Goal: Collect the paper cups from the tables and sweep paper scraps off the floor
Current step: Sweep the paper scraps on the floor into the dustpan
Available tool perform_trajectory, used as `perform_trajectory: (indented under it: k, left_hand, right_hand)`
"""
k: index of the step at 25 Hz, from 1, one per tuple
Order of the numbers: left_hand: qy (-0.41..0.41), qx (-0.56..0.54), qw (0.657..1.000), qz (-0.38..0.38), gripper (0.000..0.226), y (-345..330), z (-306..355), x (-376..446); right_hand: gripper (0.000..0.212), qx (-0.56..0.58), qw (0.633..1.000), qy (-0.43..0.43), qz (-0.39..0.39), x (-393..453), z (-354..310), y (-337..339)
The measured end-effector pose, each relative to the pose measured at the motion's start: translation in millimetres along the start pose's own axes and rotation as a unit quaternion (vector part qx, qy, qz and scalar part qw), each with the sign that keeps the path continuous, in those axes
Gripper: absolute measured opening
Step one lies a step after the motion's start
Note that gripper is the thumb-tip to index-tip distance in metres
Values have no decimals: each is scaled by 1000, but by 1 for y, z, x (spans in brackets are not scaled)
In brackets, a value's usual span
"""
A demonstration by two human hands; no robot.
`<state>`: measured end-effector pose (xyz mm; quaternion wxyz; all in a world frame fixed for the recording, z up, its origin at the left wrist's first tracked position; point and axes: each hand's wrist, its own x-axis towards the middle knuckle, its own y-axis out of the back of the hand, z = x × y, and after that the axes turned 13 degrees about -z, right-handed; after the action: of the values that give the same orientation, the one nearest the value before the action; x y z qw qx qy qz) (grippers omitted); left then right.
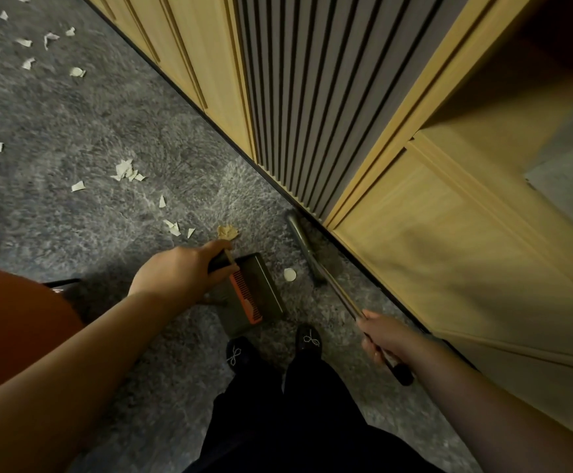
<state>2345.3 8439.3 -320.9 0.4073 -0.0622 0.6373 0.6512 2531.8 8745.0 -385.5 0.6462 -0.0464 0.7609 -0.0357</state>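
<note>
The right hand (385, 339) is curled round the broom (338, 291) handle; its long axis runs from that hand up-left to the head at the cabinet (431, 240) base; the left hand (179, 271) grips the dustpan (256, 295) handle, pan mouth facing the broom; nothing discernible lies inside; a round paper scrap (289, 274) sits between them; torn scraps (124, 169) trail up-left across the floor (73, 114).

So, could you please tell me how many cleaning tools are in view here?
2. The dustpan stands on the floor ahead of the shoes, left hand gripping its handle; the broom, gripped by the right hand, reaches the slatted wall. None looks hidden.
</note>
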Motion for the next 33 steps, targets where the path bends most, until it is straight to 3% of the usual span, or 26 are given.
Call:
perform_trajectory:
  k: [4,11,18,22,28,33]
  left_hand:
    - [5,10,1000,3,51,1,3,-2]
    - [4,7,1000,0,45,5,9,-1]
    - [5,-2,1000,10,49,-3,-11,-12]
    - [50,-22,998,7,53,-17,-33,-37]
    - [124,-89,986,67,53,-16,-75,-75]
    - [136,-134,977,99,58,-9,-107,-91]
  right_hand:
    - [52,32,999,-10,-27,3,-14,-9]
    - [49,80,987,-13,-140,-4,-18,-44]
    - [49,6,995,31,-91,-28,-32,-48]
    - [51,12,996,50,-70,-34,-48,-54]
    - [52,19,995,71,-66,-31,-98,-83]
    - [52,10,994,99,-49,-24,-135,-111]
